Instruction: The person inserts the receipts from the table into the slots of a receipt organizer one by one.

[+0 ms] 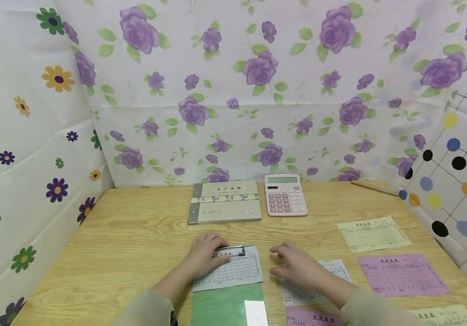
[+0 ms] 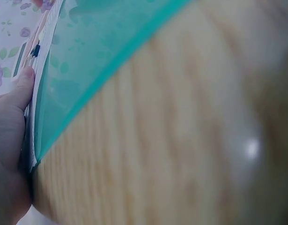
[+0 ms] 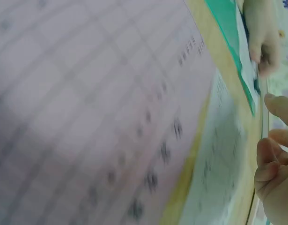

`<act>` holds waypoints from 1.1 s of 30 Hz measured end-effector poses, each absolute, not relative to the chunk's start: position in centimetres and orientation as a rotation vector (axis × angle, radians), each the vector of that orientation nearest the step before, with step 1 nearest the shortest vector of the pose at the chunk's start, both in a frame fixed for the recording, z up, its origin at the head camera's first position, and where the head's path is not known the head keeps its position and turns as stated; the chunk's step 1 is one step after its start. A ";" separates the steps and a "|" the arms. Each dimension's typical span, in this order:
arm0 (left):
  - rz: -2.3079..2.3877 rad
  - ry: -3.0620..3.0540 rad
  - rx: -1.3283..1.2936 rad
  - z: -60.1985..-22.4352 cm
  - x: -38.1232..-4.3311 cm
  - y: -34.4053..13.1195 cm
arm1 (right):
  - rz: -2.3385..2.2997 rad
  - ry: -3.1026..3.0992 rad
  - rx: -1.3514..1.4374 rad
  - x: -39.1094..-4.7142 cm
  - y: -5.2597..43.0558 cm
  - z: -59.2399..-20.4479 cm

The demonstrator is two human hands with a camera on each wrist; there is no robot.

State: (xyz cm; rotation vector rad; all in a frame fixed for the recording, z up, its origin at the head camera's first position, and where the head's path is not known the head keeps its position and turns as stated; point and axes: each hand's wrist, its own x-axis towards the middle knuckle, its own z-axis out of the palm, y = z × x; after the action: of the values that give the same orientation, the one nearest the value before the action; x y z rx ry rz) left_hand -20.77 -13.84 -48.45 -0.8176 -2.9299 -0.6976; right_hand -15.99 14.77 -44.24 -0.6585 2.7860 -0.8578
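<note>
In the head view a green clipboard (image 1: 225, 305) lies on the wooden table, a white printed form (image 1: 239, 271) at its top under a metal clip (image 1: 233, 248). My left hand (image 1: 206, 257) grips the clip end from the left, its thumb over the form. The left wrist view shows that thumb (image 2: 23, 89) beside the green board edge. To the right, my right hand (image 1: 298, 267) is above a white slip (image 1: 339, 270), thumb and forefinger apart, holding nothing. A pink slip (image 1: 312, 317) lies nearer me. The right wrist view is filled mostly by a blurred pink slip (image 3: 97, 84).
Behind the clipboard lie an account book (image 1: 225, 213) and a pink calculator (image 1: 286, 197). At the far right is a thin brown stick (image 1: 374, 187). A yellow slip (image 1: 374, 234), a pink slip (image 1: 402, 274) and another yellow slip (image 1: 447, 316) line the right side. Patterned cloth (image 1: 233, 104) encloses the table.
</note>
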 end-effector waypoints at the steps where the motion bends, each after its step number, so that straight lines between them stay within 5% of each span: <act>1: -0.692 -2.926 -0.816 -48.5 -20.8 -13.9 | -0.858 2.785 -0.650 -16.0 15.3 -44.1; 33: -0.671 -2.904 -0.806 -48.5 -20.5 -13.9 | -0.699 2.712 -0.601 -14.9 28.8 -44.5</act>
State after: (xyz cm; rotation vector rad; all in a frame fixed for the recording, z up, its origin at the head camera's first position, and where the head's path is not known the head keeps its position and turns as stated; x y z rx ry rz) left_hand -20.51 -13.88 -48.47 -0.8057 -2.9043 -0.6715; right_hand -14.89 28.83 -44.49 -0.6005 2.7121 -0.6988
